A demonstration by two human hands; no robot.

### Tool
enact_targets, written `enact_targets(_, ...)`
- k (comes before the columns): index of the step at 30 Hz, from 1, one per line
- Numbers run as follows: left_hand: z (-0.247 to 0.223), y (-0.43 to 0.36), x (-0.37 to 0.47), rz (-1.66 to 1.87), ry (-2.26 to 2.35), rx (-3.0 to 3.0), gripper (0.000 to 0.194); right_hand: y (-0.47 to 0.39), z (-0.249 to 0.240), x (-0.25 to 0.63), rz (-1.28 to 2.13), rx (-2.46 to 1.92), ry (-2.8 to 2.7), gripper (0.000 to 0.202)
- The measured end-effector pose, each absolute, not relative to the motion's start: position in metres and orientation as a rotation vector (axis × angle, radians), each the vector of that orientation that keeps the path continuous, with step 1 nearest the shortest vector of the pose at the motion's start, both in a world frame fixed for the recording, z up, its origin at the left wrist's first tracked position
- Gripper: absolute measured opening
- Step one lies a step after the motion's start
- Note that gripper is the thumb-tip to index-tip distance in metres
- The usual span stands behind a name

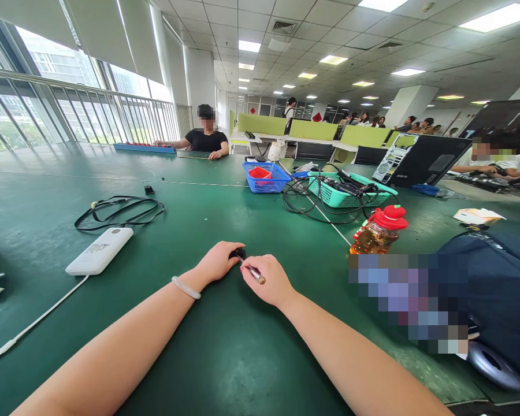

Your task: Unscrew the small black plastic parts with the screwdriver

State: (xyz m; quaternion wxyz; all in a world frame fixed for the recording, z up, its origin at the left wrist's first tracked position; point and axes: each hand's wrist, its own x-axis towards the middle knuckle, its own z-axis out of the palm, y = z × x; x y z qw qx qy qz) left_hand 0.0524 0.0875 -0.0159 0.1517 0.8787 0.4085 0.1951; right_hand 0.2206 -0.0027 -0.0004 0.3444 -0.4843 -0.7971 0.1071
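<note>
Tool (257, 276) lies gripped inside the right hand (268, 280).

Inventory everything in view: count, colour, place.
table: one, green, foreground
basket: one, blue, rear centre
second basket: one, teal, rear right
computer case: one, black, rear right
bottle: one, red-capped, right
bag: one, navy, right
device: one, white, left
cord: one, black, beyond device
seated person: one, black top, across table
other people: several, mixed clothing, background
small part: one, black, in left hand
tool: one, brownish, right hand
left hand: one, white bracelet, centre
right hand: one, centre
</note>
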Motion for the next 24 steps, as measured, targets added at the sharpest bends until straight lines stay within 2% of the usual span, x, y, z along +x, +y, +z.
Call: enact_targets(24,-0.0141,0.0859,0.0528,0.55,1.188,2.516,0.043,-0.0029,-0.0011,0.2206,0.28,-1.264,-2.066,0.018)
